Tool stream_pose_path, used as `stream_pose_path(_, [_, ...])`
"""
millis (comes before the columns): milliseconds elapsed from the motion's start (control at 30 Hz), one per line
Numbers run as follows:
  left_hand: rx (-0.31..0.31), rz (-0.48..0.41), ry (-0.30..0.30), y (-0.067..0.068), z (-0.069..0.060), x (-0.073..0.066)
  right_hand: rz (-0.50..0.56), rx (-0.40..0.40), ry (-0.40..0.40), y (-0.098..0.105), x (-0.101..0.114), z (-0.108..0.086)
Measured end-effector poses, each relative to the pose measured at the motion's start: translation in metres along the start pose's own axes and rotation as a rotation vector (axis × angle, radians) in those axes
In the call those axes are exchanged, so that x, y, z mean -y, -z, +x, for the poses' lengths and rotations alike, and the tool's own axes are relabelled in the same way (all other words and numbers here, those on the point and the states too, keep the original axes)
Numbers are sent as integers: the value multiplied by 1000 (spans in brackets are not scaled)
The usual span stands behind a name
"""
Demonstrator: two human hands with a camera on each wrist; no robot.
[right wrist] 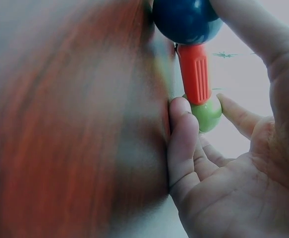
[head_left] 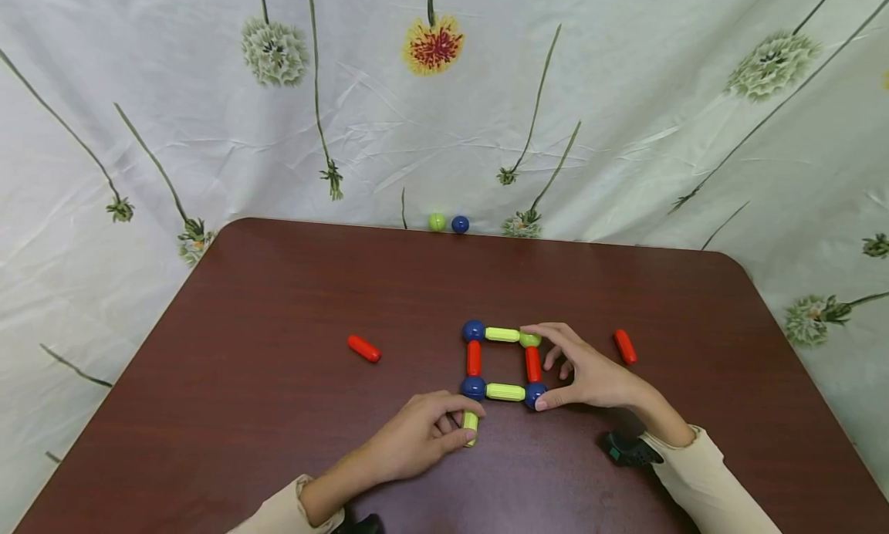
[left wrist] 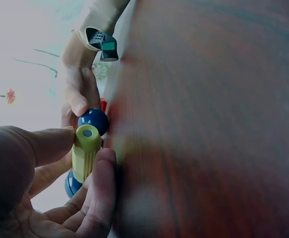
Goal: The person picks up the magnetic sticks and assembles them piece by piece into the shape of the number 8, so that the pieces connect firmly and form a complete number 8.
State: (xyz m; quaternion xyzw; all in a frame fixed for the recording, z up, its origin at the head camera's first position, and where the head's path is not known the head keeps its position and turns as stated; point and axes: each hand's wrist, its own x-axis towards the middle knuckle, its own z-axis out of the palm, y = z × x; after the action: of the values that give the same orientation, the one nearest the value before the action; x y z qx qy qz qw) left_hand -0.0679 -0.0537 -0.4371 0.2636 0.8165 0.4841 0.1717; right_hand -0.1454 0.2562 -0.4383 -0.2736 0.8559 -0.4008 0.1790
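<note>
Here, the left hand (head_left: pixel 420 437) pinches a yellow-green rod (head_left: pixel 470 421) between thumb and fingers, just on the near side of the square's near-left blue ball (head_left: pixel 474 387); fingers partly cover the join, so contact there is hard to confirm. The right hand (head_left: pixel 590 372) spans the right side of the square (head_left: pixel 505 393), thumb against its near-right blue ball (head_left: pixel 535 395), index finger on the green ball (head_left: pixel 531 340). The square lies mid-table, a loose red rod (head_left: pixel 364 349) well to its left.
</note>
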Motion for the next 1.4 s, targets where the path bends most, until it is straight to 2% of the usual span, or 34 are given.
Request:
stream_pose_path(400, [-6,67,-42,-3,2,4,-10,1,7,1,-1,0])
stream_pose_path(667, [6,103,-26,10,2,2,-4,5,2,0,0,1])
stream_pose_path(800, [-37,155,-39,21,5,-1,-1,7,-5,0,0,1])
stream_pose_path(967, [-127,229,-52,45,18,-5,-3,4,-5,0,0,0])
stream_pose_path(1167, [-221,314,-45,88,46,-7,4,5,-2,0,-1,0])
stream_pose_path(1267, [-230,354,-23,112,65,-1,5,3,0,1,-1,0])
stream_pose_path(1400, [-200,366,27,143,91,6,4,-1,-3,1,-1,-1])
